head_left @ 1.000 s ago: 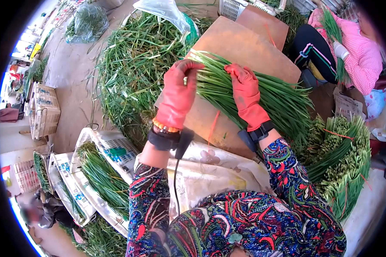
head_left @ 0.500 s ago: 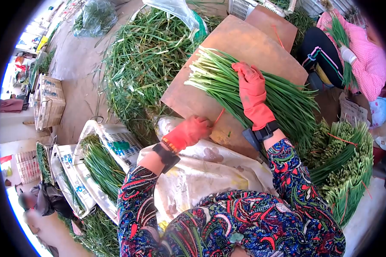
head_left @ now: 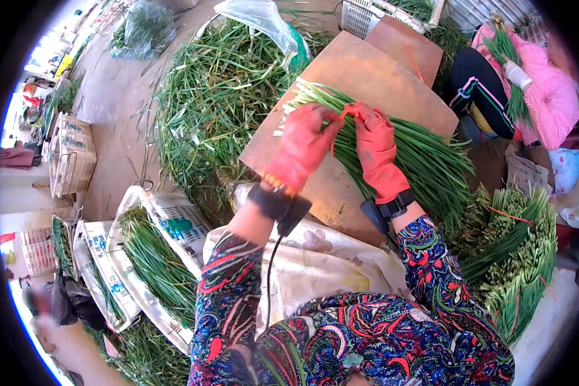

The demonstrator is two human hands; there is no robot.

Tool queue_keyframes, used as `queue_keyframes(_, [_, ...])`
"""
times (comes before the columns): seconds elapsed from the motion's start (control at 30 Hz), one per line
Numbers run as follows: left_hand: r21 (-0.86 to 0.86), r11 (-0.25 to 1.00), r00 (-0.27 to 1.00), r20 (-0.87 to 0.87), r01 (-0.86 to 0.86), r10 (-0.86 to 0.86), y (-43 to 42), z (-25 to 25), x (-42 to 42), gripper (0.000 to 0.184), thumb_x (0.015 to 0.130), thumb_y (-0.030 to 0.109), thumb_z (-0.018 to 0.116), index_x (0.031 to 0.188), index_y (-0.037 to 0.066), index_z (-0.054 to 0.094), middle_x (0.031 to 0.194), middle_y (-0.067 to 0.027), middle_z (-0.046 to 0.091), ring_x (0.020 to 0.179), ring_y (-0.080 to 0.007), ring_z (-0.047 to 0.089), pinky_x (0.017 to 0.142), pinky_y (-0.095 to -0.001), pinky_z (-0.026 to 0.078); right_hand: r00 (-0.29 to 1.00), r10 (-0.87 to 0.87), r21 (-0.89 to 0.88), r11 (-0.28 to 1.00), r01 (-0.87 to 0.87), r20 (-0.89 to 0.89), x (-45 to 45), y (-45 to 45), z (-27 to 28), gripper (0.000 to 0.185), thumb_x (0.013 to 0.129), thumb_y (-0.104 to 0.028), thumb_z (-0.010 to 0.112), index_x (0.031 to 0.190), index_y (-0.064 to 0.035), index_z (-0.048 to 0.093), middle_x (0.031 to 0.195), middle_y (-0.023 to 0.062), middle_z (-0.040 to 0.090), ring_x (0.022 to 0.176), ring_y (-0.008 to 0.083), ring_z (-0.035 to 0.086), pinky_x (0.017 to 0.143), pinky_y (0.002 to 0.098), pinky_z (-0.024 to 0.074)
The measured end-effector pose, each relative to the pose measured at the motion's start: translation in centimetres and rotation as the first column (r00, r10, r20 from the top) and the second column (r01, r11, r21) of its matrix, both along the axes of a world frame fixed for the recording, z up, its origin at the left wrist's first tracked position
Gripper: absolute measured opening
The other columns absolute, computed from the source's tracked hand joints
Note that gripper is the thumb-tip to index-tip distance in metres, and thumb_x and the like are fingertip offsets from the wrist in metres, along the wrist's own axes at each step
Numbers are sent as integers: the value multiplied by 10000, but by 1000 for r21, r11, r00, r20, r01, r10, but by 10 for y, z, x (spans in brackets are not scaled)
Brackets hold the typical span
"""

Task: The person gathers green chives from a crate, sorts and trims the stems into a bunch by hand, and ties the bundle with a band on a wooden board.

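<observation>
A bundle of long green chives (head_left: pixel 424 151) lies across a brown board (head_left: pixel 392 77), pale stem ends toward the upper left. My left hand (head_left: pixel 305 138), in a red rubber glove, is closed over the stem side of the bundle, pinching a red tie (head_left: pixel 334 147) that hangs down beside the stems. Close to it, my red-gloved right hand (head_left: pixel 374 145) rests on top of the chives with its fingertips pinched on the tie. The two hands nearly meet above the bundle. Part of the tie is hidden by the gloves and stems.
A large heap of loose greens (head_left: pixel 219 103) lies left of the board. White crates (head_left: pixel 177 225) with chives stand at lower left. Tied chive bundles (head_left: pixel 521 251) are stacked at right. A person in a pink top (head_left: pixel 550 90) sits at upper right, holding greens.
My left hand has moved up and right from the board's near edge to the bundle, bringing the red tie up beside my right hand. My right hand stays on the chives, fingertips now pinched.
</observation>
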State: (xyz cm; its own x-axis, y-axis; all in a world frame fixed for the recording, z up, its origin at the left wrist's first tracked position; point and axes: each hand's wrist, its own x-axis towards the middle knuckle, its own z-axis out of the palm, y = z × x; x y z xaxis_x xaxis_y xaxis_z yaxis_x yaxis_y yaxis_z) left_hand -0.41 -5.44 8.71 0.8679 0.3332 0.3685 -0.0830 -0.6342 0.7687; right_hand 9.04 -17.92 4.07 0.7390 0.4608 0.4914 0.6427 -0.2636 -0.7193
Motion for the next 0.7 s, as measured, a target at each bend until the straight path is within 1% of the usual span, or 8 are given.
queue_keyframes(0.03, [-11,1000,996,-90,6,-7,3,0,11,165,734,144,641,843,23,610,775,-128,604,767,-262,577,693,-331,445,999,-4,27,1000,5,-42,0,3,1,96,800,-44,509,852,-73,584,843,40,621,801,190,584,785,269,399])
queue_keyframes(0.13, [69,998,999,-53,8,-4,6,-27,36,130,696,184,635,720,57,621,673,-114,570,740,-306,540,676,-393,431,894,18,121,992,40,-447,14,2,-24,129,823,-59,500,889,-49,610,844,75,626,792,165,582,783,255,404])
queue_keyframes(0.2, [79,997,991,-137,4,7,4,-23,44,149,667,220,636,688,73,625,694,-99,579,794,-304,529,721,-399,418,826,105,166,986,-14,-554,21,-2,-13,152,836,-69,497,921,-31,617,862,77,631,808,137,571,790,245,406])
queue_keyframes(0.3, [198,979,989,-148,46,-17,2,-16,49,124,669,148,651,717,36,627,715,-126,578,711,-292,544,660,-373,431,684,308,345,934,-88,-661,27,-4,-4,176,850,-82,490,951,-13,617,892,61,633,828,109,559,800,231,408])
queue_keyframes(0.53, [257,966,966,-247,-9,75,-6,-10,53,158,646,209,645,715,66,641,739,-119,584,762,-300,552,708,-380,439,612,441,451,880,-150,-657,27,-3,-11,161,843,-43,479,913,-3,618,910,52,630,841,120,564,811,236,415])
queue_keyframes(0.63, [199,979,973,-216,-36,79,-9,-12,51,168,648,214,643,728,66,647,747,-117,586,782,-298,554,725,-376,438,800,346,362,916,-174,-490,26,-3,-28,172,809,0,486,916,-26,618,913,85,632,818,169,581,811,246,420])
queue_keyframes(0.67, [182,981,972,-211,-65,104,-10,-14,51,169,651,205,645,730,55,647,755,-115,592,792,-293,555,726,-370,437,874,296,162,954,-251,-386,24,-8,-13,233,778,2,497,979,-48,605,954,108,618,847,212,574,830,259,414])
queue_keyframes(0.7, [165,984,976,-195,-62,94,-9,-16,49,167,653,199,646,727,50,646,759,-115,594,790,-291,555,727,-368,437,909,280,109,960,-258,-310,19,-11,-1,251,776,-5,498,1000,-53,598,970,105,613,865,212,568,836,262,412])
